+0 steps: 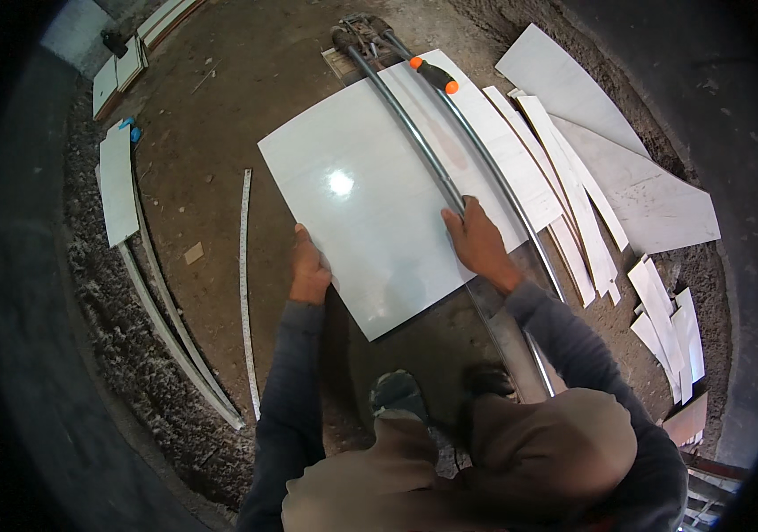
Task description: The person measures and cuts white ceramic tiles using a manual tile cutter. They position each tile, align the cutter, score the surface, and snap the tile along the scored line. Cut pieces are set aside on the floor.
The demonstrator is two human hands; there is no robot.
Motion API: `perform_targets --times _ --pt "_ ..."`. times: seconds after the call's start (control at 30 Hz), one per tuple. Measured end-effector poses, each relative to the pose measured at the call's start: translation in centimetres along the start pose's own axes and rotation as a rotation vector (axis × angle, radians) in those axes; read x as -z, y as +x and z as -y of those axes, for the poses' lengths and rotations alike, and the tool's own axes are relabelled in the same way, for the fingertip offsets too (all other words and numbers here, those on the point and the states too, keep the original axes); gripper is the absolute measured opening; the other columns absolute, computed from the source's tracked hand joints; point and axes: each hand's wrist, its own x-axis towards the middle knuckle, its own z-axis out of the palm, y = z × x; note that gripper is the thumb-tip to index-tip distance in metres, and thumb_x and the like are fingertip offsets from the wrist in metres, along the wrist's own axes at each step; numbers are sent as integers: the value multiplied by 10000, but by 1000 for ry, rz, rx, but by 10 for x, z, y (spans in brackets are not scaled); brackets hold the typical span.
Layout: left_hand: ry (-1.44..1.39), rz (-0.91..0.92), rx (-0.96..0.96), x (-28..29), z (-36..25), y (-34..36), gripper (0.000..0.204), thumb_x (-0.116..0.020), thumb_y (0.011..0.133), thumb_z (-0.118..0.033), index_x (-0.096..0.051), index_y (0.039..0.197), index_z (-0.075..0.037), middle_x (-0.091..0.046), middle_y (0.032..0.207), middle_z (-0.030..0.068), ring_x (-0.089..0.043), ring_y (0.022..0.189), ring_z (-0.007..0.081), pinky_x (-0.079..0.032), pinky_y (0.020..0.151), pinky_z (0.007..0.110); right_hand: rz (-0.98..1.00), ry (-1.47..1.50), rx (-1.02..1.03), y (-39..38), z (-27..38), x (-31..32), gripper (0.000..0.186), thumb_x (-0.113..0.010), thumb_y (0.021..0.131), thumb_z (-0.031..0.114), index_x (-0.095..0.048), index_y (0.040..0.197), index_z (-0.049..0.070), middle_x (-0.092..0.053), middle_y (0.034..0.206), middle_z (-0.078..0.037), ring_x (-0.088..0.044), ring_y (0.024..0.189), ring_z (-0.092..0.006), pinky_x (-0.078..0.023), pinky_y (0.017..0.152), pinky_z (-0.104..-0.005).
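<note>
A large glossy white tile (352, 213) lies slantwise under the two metal rails of a manual tile cutter (407, 127). My left hand (310, 268) is closed on the tile's left edge, its thumb up and its other fingers mostly hidden. Over the tile's near right part, my right hand (484, 244) closes around the cutter's left rail, which passes between thumb and forefinger. The rail's continuation below that hand is covered. On the right rail, near its far end, sits a black handle with orange ends (434, 75).
White tile strips (565, 177) and large cut pieces (636, 186) lie at the right, with smaller offcuts (667, 324) nearer. A measuring strip (248, 293) lies on the dirt floor at left, beside long thin strips (175, 328) and a tile piece (118, 186).
</note>
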Motion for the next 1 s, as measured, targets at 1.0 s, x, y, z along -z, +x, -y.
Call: perform_targets --times 1.0 --pt "116 -163 -59 -27 16 10 498 -400 1142 -409 -534 1387 3 -600 1394 126 -593 1233 246 -501 1077 411 -642 -128 109 -34 -75 64 344 -611 1039 164 -558 1300 -53 -587 1251 -268 -575 1201 -414 -466 1037 -487"
